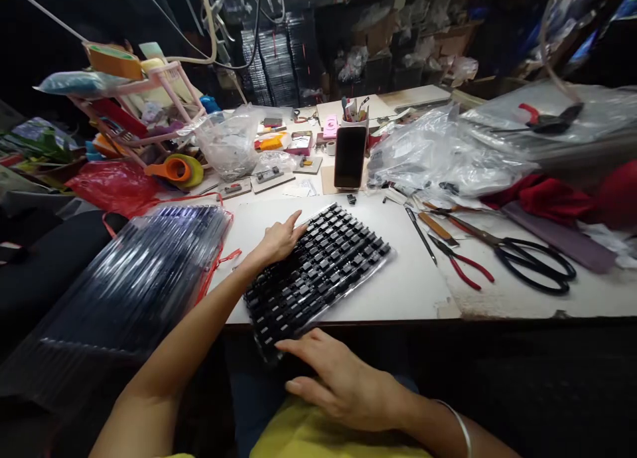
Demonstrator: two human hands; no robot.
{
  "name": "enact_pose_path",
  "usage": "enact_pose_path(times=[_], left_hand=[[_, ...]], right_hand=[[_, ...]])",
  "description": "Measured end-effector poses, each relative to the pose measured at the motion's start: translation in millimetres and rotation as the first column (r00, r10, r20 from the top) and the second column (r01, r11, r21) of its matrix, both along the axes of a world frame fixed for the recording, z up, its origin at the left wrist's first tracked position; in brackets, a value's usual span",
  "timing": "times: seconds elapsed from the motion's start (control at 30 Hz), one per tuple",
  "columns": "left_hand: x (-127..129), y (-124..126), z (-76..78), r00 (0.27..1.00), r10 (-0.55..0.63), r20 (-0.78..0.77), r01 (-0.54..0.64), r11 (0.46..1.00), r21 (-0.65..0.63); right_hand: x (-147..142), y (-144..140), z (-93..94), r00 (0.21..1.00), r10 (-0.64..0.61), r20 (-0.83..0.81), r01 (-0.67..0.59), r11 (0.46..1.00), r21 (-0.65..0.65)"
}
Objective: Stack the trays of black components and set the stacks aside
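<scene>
A clear plastic tray (318, 272) filled with several small black parts lies tilted across the white table's front edge, its near end hanging over the edge. My left hand (279, 240) rests on the tray's far left side with fingers spread flat. My right hand (343, 381) lies below the table edge at the tray's near end, fingers extended and touching its underside or edge. Neither hand grips anything that I can see.
A tall stack of similar trays (134, 279) sits at the left. Large black scissors (527, 255), red-handled pliers (460, 262) and a screwdriver (421, 232) lie to the right. A dark phone (350, 157) stands upright behind, among plastic bags (448, 156), tape rolls (179, 170) and a pink rack (149, 106).
</scene>
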State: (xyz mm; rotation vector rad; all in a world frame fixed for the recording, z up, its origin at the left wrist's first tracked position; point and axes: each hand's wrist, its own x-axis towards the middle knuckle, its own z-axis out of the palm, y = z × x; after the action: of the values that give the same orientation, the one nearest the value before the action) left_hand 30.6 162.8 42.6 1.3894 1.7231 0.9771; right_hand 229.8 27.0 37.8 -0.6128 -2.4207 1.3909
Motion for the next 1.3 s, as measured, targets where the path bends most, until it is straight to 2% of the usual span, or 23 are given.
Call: enact_pose_path(times=[0.13,0.23,0.33,0.4,0.47,0.53,0.63,0.7,0.77,0.87,0.93,1.0,1.07,1.2,1.3], left_hand=[[24,20,-4.3,0.993,-0.102,0.065,0.102,0.995,0.009],[36,17,-1.5,0.984,-0.154,0.094,0.151,0.988,0.041],[36,-12,5.8,0.98,-0.193,0.053,0.184,0.973,0.138],[30,-46,8.7,0.972,-0.227,-0.068,0.236,0.939,0.25],[25,-82,6.8,0.945,-0.229,-0.233,0.292,0.91,0.293],[23,-113,-0.3,0.88,-0.255,-0.402,0.379,0.885,0.27],[31,-137,-15.6,0.786,-0.293,-0.545,0.468,0.857,0.215],[40,-139,-24.6,0.782,-0.275,-0.559,0.457,0.863,0.216],[47,-135,-30.3,0.808,-0.237,-0.539,0.413,0.88,0.233],[53,-128,-32.6,0.818,-0.197,-0.54,0.375,0.895,0.241],[54,-126,-30.6,0.784,-0.189,-0.591,0.384,0.896,0.224],[51,-127,-26.7,0.736,-0.175,-0.654,0.391,0.898,0.2],[43,-129,-22.4,0.705,-0.132,-0.697,0.366,0.909,0.198],[17,-137,-18.9,0.713,-0.013,-0.701,0.262,0.932,0.249],[4,-144,-22.2,0.715,0.02,-0.699,0.23,0.937,0.263]], right_hand=[[-42,-4,-18.7,0.995,0.042,-0.088,-0.034,0.996,0.084],[-55,-7,-24.6,0.994,0.04,-0.099,-0.029,0.994,0.107],[-38,-9,-17.9,0.989,0.034,-0.147,-0.013,0.99,0.143],[-13,-6,-10.4,0.976,-0.061,-0.21,0.101,0.977,0.189],[14,1,-4.8,0.936,-0.229,-0.267,0.299,0.918,0.262],[37,10,-3.0,0.894,-0.348,-0.283,0.437,0.817,0.377],[52,25,-7.0,0.89,-0.394,-0.23,0.451,0.689,0.567],[51,33,-12.4,0.896,-0.41,-0.173,0.417,0.639,0.646],[45,38,-18.0,0.897,-0.427,-0.115,0.383,0.62,0.685],[36,42,-23.5,0.891,-0.448,-0.069,0.36,0.608,0.707],[35,45,-23.3,0.89,-0.449,-0.073,0.365,0.608,0.706],[41,48,-19.9,0.895,-0.433,-0.107,0.385,0.63,0.674],[54,52,-15.1,0.866,-0.466,-0.184,0.472,0.636,0.611],[84,55,-9.3,0.711,-0.629,-0.314,0.69,0.538,0.484],[95,53,-12.1,0.702,-0.648,-0.297,0.697,0.537,0.475]])
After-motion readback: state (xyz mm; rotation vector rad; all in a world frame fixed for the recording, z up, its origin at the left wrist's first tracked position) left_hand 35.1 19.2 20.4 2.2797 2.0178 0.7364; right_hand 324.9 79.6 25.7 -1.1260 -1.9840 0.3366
